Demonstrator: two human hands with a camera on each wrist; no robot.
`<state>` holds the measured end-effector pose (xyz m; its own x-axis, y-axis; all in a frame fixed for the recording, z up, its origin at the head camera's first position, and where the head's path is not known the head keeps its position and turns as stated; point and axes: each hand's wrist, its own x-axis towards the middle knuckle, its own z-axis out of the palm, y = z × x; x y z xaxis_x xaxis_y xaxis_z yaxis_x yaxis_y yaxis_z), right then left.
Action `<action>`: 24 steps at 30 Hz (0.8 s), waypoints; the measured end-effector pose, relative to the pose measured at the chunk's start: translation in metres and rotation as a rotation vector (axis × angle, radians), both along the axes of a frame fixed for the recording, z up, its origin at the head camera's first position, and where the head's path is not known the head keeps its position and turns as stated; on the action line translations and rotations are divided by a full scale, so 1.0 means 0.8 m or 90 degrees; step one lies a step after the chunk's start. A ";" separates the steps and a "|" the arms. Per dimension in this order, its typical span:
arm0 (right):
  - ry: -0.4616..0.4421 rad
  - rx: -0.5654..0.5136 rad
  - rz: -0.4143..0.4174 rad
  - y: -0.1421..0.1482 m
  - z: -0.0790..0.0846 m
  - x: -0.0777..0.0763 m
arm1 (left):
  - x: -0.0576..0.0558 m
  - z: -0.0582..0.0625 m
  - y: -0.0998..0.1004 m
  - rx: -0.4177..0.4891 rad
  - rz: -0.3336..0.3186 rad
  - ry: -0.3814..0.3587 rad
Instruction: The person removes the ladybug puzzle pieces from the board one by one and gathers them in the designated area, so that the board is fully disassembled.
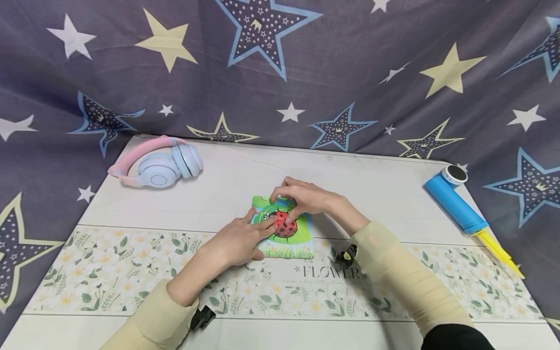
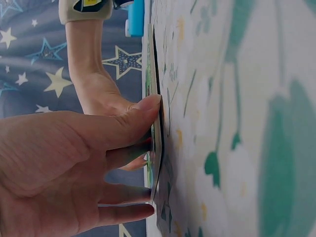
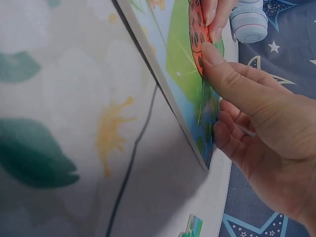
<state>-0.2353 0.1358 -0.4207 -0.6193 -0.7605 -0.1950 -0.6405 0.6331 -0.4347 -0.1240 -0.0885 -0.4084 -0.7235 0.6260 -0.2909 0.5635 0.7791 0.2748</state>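
A square ladybug puzzle [image 1: 288, 250], green with a red ladybug and grass along its near edge, lies flat mid-table. My left hand [image 1: 238, 240] rests on its left side, straight fingers on the ladybug. In the left wrist view, the left thumb [image 2: 133, 118] touches the puzzle's near edge. My right hand [image 1: 308, 197] reaches over the far right part, fingers curled, thumb on the red ladybug, gripping a puzzle piece there. In the right wrist view, the right thumb [image 3: 232, 79] presses near the left fingertips. The hand partly hides the held piece.
Pink and blue headphones [image 1: 159, 167] lie at the back left. On the right stands a blue tube [image 1: 457, 201] with a yellow end. A small colourful piece [image 3: 193, 226] lies on the table in the right wrist view. A star-patterned curtain [image 1: 280, 87] hangs behind.
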 end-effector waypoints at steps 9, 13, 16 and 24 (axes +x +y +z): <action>0.013 0.013 -0.002 -0.002 0.002 0.002 | -0.001 -0.001 0.000 -0.002 0.001 0.000; 0.017 0.012 0.001 -0.002 0.003 0.002 | -0.001 -0.001 0.001 0.000 0.002 0.003; 0.016 0.009 0.000 -0.002 0.003 0.003 | -0.001 -0.001 0.001 0.002 0.003 0.006; 0.007 -0.002 -0.004 -0.001 0.003 0.006 | 0.000 0.000 0.001 0.000 0.000 0.008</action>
<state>-0.2309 0.1351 -0.4179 -0.6260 -0.7573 -0.1860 -0.6418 0.6359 -0.4288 -0.1242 -0.0874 -0.4084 -0.7270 0.6258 -0.2826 0.5667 0.7792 0.2678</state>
